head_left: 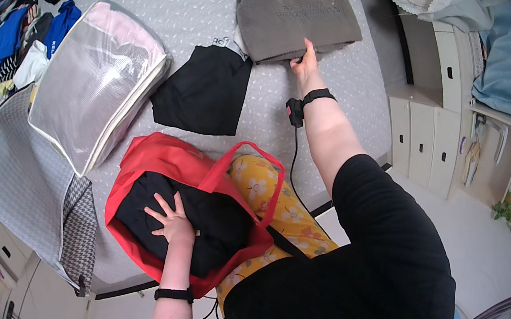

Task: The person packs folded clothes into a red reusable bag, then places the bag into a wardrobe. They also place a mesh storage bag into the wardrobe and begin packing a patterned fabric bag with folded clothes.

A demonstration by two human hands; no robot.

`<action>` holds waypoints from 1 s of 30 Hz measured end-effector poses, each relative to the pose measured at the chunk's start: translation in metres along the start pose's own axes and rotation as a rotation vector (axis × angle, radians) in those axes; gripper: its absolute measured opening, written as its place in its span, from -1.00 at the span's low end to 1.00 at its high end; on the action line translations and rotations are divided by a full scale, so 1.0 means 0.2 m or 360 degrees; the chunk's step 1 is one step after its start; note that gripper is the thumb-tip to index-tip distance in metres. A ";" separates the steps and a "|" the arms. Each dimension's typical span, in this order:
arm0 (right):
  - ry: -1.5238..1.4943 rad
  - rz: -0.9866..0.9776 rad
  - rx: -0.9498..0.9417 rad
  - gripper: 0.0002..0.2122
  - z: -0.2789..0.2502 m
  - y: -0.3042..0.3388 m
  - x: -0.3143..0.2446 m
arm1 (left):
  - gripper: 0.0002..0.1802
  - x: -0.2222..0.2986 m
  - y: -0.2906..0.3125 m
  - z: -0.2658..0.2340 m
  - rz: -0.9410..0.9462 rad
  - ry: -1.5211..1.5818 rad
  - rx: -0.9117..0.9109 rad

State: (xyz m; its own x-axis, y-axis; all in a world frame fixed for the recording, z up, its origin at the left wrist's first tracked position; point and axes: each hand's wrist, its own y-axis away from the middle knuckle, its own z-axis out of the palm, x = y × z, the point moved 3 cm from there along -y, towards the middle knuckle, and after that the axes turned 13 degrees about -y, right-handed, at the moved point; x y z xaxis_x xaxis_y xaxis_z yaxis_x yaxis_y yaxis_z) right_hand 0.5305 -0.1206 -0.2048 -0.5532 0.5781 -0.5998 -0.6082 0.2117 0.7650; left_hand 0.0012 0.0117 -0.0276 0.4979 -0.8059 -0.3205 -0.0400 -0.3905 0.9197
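Observation:
A red fabric bag [150, 151] with a loop handle leans against my yellow floral trousers, its mouth open and black folded cloth [222, 221] inside. My left hand [174, 226] lies flat on that cloth, fingers spread. Farther off to the right, my right hand [305, 66] grips the near edge of a thick folded grey blanket [296, 16]; one digit lies on its upper side, while the others are partly hidden at the edge. Between bag and blanket, a folded black garment [205, 94] rests on the bed, a white label at its far end.
A clear-topped storage bag [93, 85] with pale pink contents stands left on the patterned bed [343, 119]. Beside it hangs a grey checked fabric piece [14, 157], with piled clothes [3, 42] behind. White drawers [422, 133] and a bookshelf line the right. A cable runs from my right wrist.

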 end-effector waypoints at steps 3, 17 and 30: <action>0.0125 -0.0031 -0.0202 -0.73 0.12 0.04 -0.14 | 0.44 0.00 0.02 0.00 -0.0011 0.0037 0.0035; 0.0672 -0.0400 -0.0258 -0.52 -0.41 0.63 -0.19 | 0.56 -0.05 0.20 0.03 -0.0015 0.0285 0.0266; 0.1585 -0.1002 -0.0391 0.02 -0.41 0.80 -0.54 | 0.59 -0.05 0.22 0.04 -0.0020 0.0298 0.0206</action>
State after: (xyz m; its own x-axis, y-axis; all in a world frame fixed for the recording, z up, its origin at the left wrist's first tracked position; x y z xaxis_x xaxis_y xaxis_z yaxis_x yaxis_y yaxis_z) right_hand 0.4462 -0.2137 -0.0364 -0.2514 -0.4580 -0.8527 -0.9618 0.0200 0.2729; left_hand -0.0125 0.0002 0.0141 0.6507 -0.7087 -0.2727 -0.1379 -0.4634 0.8753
